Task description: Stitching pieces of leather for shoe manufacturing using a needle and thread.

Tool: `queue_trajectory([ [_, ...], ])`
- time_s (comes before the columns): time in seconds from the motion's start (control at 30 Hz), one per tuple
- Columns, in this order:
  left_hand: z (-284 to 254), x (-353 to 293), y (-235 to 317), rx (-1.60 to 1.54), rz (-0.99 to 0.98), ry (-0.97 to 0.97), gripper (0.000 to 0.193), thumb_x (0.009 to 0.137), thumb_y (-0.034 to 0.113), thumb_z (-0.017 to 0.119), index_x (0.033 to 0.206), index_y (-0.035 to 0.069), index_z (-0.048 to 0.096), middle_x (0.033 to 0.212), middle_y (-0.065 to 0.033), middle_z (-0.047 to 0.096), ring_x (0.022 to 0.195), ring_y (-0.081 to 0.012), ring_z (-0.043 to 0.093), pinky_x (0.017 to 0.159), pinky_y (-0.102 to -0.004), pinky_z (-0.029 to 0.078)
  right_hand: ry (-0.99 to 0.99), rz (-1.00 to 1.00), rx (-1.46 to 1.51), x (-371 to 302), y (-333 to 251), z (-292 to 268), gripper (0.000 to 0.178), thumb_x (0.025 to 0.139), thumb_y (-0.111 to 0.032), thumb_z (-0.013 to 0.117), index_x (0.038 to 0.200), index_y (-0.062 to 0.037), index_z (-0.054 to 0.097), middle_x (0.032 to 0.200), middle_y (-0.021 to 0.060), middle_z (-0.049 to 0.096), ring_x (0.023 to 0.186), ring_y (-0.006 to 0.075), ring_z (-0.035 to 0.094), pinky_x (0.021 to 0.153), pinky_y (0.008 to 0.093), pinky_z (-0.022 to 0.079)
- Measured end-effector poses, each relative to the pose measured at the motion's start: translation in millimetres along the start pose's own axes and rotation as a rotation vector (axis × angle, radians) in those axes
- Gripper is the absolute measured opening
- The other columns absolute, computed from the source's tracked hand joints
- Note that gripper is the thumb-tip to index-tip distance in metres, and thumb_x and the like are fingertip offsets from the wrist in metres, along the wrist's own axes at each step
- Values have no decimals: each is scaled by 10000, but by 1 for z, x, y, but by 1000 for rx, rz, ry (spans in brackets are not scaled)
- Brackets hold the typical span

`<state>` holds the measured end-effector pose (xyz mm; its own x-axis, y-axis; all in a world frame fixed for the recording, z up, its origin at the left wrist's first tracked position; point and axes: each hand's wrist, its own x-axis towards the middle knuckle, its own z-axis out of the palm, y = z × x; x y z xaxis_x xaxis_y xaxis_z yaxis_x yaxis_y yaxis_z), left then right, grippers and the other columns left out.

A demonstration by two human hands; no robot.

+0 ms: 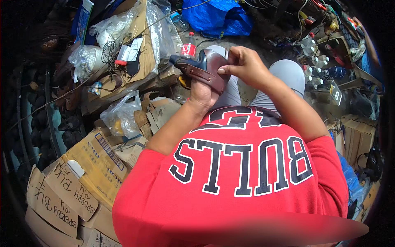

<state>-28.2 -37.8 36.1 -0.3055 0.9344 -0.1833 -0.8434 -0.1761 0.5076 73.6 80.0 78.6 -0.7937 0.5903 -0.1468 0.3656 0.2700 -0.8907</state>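
A brown leather shoe upper (199,75) with small metal eyelets on its side is held above my lap, with a smooth dark blue form showing in its opening. My left hand (202,97) supports it from below; most of that hand's fingers are hidden by the leather. At the end nearer my right side, my right hand (246,68) is closed in a pinch, its thumb pressed on the edge of the brown leather. Whether something small is also between those fingertips I cannot make out.
A red-labelled bottle (189,48) stands just beyond the shoe. Cardboard boxes (96,158) and a clear plastic bag (122,115) lie to the left. Blue plastic sheeting (218,16) is ahead. Several bottles (320,61) stand at the right, near cardboard (357,138).
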Motion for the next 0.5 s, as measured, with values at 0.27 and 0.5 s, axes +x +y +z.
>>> queue_trajectory([
  [0.27, 14, -11, 24, 186, -119, -99, 237, 947, 247, 505, 1100, 67, 526, 1033, -56, 588, 918, -161, 588, 815, -323, 488, -306, -29, 425, -20, 5, -32, 297, 757, -157, 780, 740, -52, 502, 731, -35, 479, 691, 58, 434, 585, 238, 366],
  [0.5, 31, 5, 34, 1224, 275, -299, 284, 837, 117, 624, 1110, 46, 595, 1071, -53, 631, 975, -155, 592, 848, -297, 472, -291, 166, 614, -38, 1, -48, 248, 854, -295, 681, 838, -51, 639, 749, -45, 584, 744, 36, 512, 682, 212, 413],
])
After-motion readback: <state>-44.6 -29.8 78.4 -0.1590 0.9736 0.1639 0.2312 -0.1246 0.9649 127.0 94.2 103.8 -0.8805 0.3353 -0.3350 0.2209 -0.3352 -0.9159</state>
